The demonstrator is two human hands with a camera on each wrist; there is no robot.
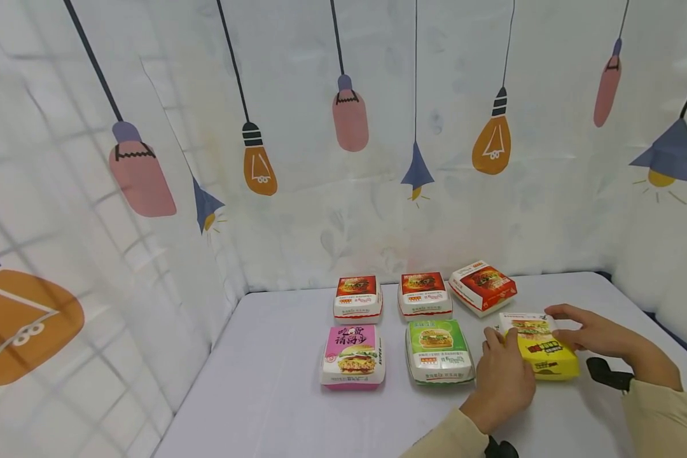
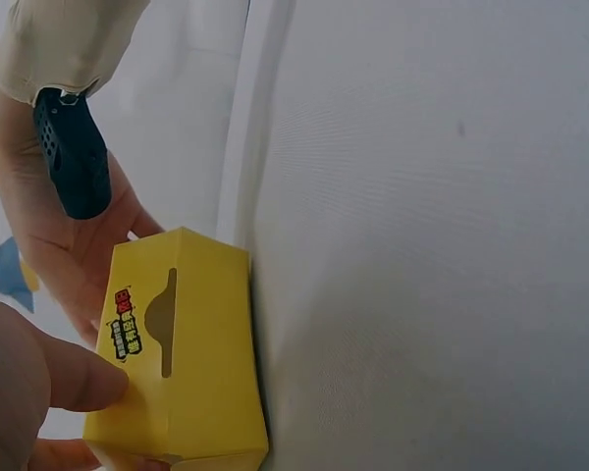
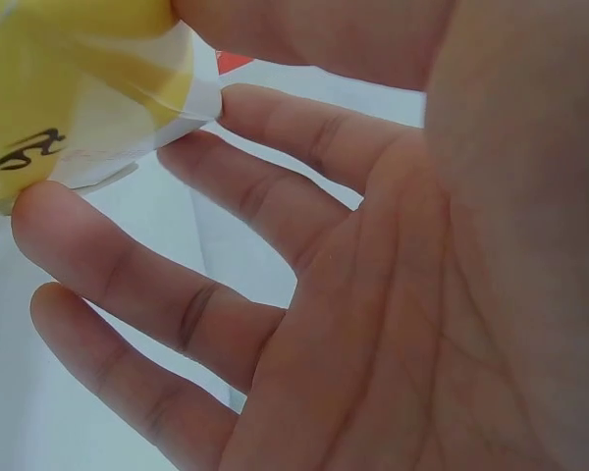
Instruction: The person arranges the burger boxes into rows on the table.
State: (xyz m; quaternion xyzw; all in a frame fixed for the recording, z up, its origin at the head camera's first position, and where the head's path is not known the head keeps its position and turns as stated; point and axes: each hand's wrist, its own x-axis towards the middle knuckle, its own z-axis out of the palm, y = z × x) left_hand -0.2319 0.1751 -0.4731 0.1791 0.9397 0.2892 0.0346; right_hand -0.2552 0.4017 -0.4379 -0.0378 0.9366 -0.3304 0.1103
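Observation:
A yellow burger box point(image 1: 552, 357) with a burger picture on its white top part sits at the right of the table, between both hands. My left hand point(image 1: 502, 380) grips its left side; the thumb presses the yellow face in the left wrist view, where a cut-out tab shows on the box point(image 2: 214, 343). From the right, my right hand point(image 1: 603, 332) holds the box's far right corner. Its thumb and fingertips meet the box point(image 3: 88, 108) in the right wrist view, while the palm stays apart from it.
Left of the yellow box stand a green burger box point(image 1: 439, 353) and a pink one point(image 1: 352, 357). Behind them are two red-and-white boxes point(image 1: 357, 300) and a third, turned box point(image 1: 483, 287). A lamp-patterned curtain point(image 1: 298, 242) borders the white table point(image 1: 263, 381).

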